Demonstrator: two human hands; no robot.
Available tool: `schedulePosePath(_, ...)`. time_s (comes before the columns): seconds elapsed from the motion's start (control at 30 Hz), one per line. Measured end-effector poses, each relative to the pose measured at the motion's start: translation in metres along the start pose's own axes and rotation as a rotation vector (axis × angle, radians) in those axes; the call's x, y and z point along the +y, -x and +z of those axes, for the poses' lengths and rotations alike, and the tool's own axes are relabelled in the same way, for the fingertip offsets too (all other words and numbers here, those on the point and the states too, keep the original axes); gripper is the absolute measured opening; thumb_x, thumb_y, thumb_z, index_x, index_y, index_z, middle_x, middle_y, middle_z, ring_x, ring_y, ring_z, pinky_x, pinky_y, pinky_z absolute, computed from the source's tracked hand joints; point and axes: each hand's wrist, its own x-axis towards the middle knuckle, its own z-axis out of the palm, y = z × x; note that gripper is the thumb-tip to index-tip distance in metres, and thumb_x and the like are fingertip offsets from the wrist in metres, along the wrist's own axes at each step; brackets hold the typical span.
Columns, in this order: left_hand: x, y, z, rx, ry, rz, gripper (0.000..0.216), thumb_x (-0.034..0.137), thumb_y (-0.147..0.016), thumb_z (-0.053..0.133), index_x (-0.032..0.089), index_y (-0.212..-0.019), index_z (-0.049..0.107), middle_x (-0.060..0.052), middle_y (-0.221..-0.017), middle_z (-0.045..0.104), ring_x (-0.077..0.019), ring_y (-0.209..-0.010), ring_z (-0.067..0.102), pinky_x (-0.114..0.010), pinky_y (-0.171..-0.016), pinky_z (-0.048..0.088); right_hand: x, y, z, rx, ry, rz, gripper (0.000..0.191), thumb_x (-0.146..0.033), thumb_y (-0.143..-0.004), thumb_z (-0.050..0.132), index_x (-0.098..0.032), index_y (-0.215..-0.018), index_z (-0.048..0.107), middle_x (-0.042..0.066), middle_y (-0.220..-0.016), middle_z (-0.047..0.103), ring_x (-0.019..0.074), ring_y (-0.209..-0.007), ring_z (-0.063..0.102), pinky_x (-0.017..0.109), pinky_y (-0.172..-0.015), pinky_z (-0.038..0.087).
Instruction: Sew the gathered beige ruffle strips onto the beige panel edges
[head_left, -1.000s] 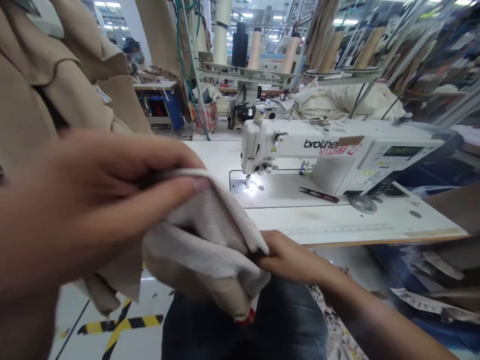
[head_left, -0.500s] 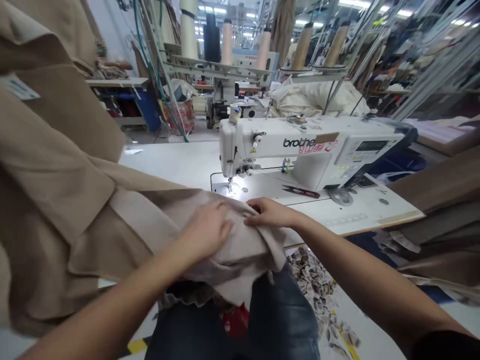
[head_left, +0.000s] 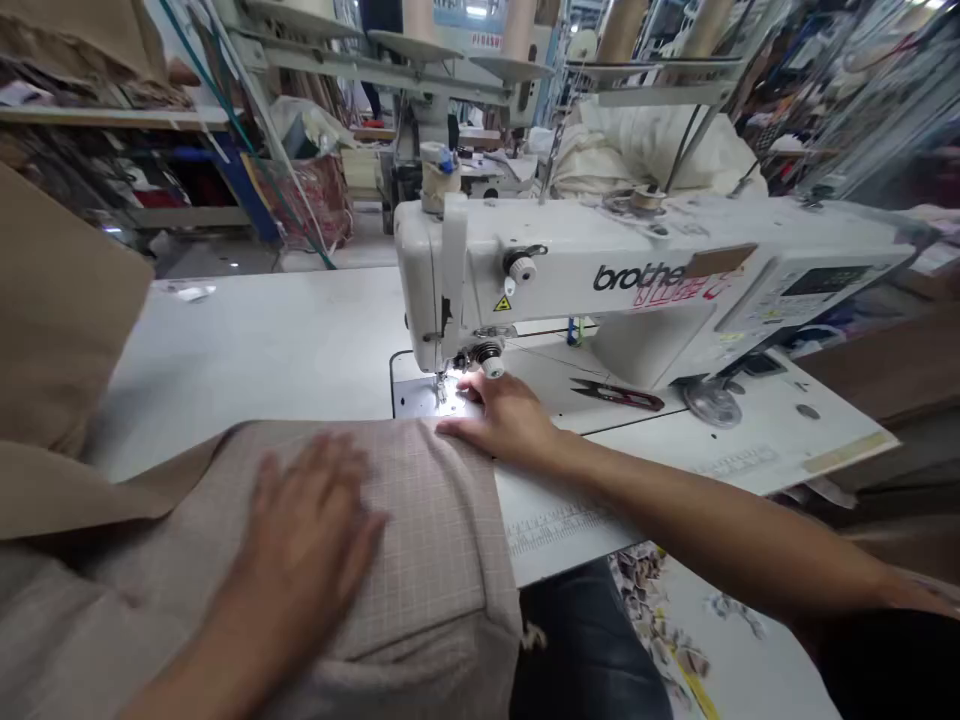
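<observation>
A beige checked fabric piece [head_left: 420, 520] lies over the front of the machine table, its upper edge just short of the lit needle and presser foot [head_left: 441, 388]. My left hand [head_left: 307, 530] is laid on the fabric with fingers spread, somewhat blurred. At the fabric's upper right edge, my right hand [head_left: 510, 425] grips it between thumb and fingers, the index finger close beside the presser foot. The white sewing machine [head_left: 555, 260] stands right behind. Part of my right fingertips is hidden.
Red-handled thread snips [head_left: 619, 395] lie on the machine bed, with a clear round bobbin-like disc [head_left: 712, 403] farther right. Brown cloth [head_left: 60, 320] hangs at the left. Thread cones [head_left: 517, 30] stand on a rack behind. Fabric scraps [head_left: 660, 610] litter the floor.
My right hand has carried the fabric edge up toward the presser foot. My left hand has moved left and now lies flat on the spread fabric. The view has come closer to the machine.
</observation>
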Motion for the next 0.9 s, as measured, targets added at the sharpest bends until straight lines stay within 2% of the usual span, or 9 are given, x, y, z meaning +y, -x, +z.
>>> schedulePosePath(0.07, 0.024, -0.012, 0.007, -0.015, 0.037, 0.128, 0.061, 0.053, -0.106, 0.034, 0.012, -0.147, 0.053, -0.019, -0.157, 0.052, -0.0364, -0.148, 0.045, -0.064, -0.123, 0.024, 0.009, -0.003, -0.001, 0.045, 0.039, 0.016, 0.065, -0.061, -0.079, 0.081, -0.015, -0.123, 0.065, 0.017, -0.117, 0.067, 0.0361, -0.111, 0.06, 0.051, -0.094, 0.048)
schedulePosePath(0.13, 0.032, -0.021, 0.014, -0.034, 0.045, 0.155, 0.065, 0.059, -0.105, 0.034, 0.014, -0.15, 0.05, -0.018, -0.159, 0.05, -0.0382, -0.148, 0.044, -0.067, -0.121, 0.024, 0.018, -0.002, -0.004, 0.08, 0.054, 0.013, 0.066, -0.063, -0.08, 0.079, -0.016, -0.123, 0.065, 0.017, -0.121, 0.065, 0.0371, -0.115, 0.059, 0.052, -0.098, 0.046)
schedulePosePath(0.33, 0.003, -0.029, 0.02, -0.053, 0.038, 0.098, 0.073, 0.064, -0.105, 0.026, 0.01, -0.148, 0.053, -0.023, -0.155, 0.053, -0.0443, -0.146, 0.045, -0.076, -0.114, 0.029, 0.023, 0.001, -0.001, 0.06, 0.094, -0.049, 0.052, -0.057, -0.082, 0.08, -0.019, -0.116, 0.067, 0.015, -0.115, 0.064, 0.0365, -0.116, 0.056, 0.052, -0.102, 0.042)
schedulePosePath(0.5, -0.003, -0.033, 0.023, -0.07, 0.039, 0.057, 0.076, 0.065, -0.104, 0.025, 0.01, -0.148, 0.054, -0.024, -0.156, 0.051, -0.0463, -0.146, 0.044, -0.079, -0.112, 0.03, 0.019, 0.001, -0.005, 0.044, 0.099, -0.034, 0.049, -0.053, -0.086, 0.079, -0.018, -0.118, 0.066, 0.015, -0.117, 0.065, 0.0365, -0.117, 0.056, 0.055, -0.103, 0.043)
schedulePosePath(0.57, -0.003, -0.037, 0.023, -0.085, 0.043, 0.049, 0.075, 0.064, -0.104, 0.027, 0.009, -0.148, 0.053, -0.026, -0.155, 0.051, -0.0477, -0.145, 0.045, -0.079, -0.111, 0.03, 0.012, 0.017, -0.01, 0.057, 0.084, -0.102, 0.04, -0.045, -0.088, 0.078, -0.018, -0.116, 0.067, 0.015, -0.12, 0.067, 0.036, -0.119, 0.057, 0.055, -0.103, 0.044)
schedulePosePath(0.67, 0.001, -0.034, 0.013, -0.029, 0.065, 0.068, 0.068, 0.057, -0.105, 0.033, 0.005, -0.144, 0.055, -0.03, -0.15, 0.053, -0.0487, -0.14, 0.049, -0.077, -0.111, 0.032, -0.005, 0.059, -0.012, 0.004, -0.067, -0.414, 0.02, -0.031, -0.097, 0.068, -0.018, -0.112, 0.067, 0.01, -0.116, 0.071, 0.0266, -0.111, 0.063, 0.045, -0.098, 0.05)
schedulePosePath(0.73, 0.007, -0.017, 0.001, 0.043, 0.126, 0.147, 0.055, 0.05, -0.104, 0.045, 0.007, -0.135, 0.059, -0.028, -0.141, 0.06, -0.0433, -0.132, 0.057, -0.065, -0.11, 0.042, -0.016, 0.091, -0.007, -0.091, -0.137, -0.618, 0.014, -0.025, -0.1, 0.062, -0.017, -0.111, 0.067, 0.008, -0.11, 0.072, 0.0207, -0.101, 0.065, 0.037, -0.09, 0.053)
schedulePosePath(0.8, 0.014, 0.017, -0.015, 0.035, 0.22, 0.248, 0.032, 0.043, -0.1, 0.058, 0.015, -0.113, 0.067, -0.016, -0.113, 0.071, -0.0304, -0.104, 0.069, -0.044, -0.092, 0.054, -0.021, 0.123, 0.0, -0.117, -0.075, -0.686, 0.014, -0.02, -0.1, 0.058, -0.016, -0.11, 0.067, 0.009, -0.109, 0.071, 0.0209, -0.097, 0.065, 0.036, -0.084, 0.053)
schedulePosePath(0.9, 0.027, 0.085, -0.04, -0.133, 0.343, 0.25, 0.022, 0.035, -0.099, 0.059, 0.024, -0.081, 0.066, -0.001, -0.072, 0.065, -0.0176, -0.06, 0.058, -0.031, -0.057, 0.045, -0.018, 0.17, 0.011, 0.003, -0.082, -0.641, 0.017, -0.01, -0.097, 0.058, -0.017, -0.11, 0.066, 0.01, -0.111, 0.07, 0.0223, -0.101, 0.064, 0.038, -0.085, 0.053)
